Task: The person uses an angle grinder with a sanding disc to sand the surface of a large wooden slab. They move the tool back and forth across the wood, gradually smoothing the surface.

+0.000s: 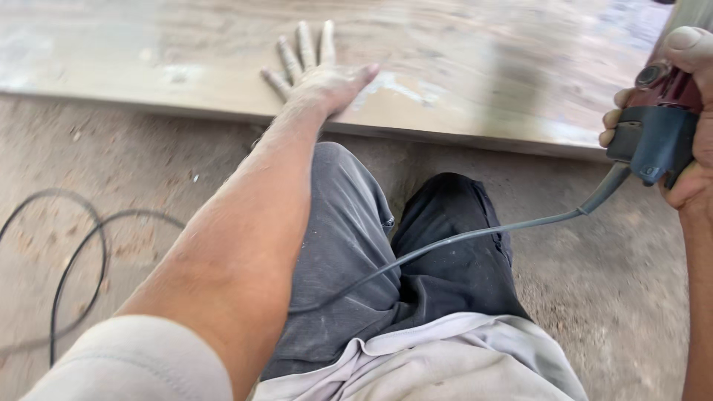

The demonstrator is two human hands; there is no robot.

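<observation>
Dusty concrete floor is taking up most of the view, with sawdust-looking grit scattered around and a black cable looping on the left. Right in front of my knees a big pale slab is lying flat on the ground, smooth, streaky grey-beige, with whitish smears on it.

I'm pressing my left hand flat on the slab near its front edge, fingers stretched out and fanned apart, thumb out to the side, gripping nothing, just resting on the surface.

My right hand is wrapping tight around a power tool at the right edge of the view, thumb on top, fingers curled round the body. I'm holding it up above the slab's near right corner. It's looking dark red up top with a dark grey rear housing, and its grey cord is trailing down across my lap. Its working end is out of view.
</observation>
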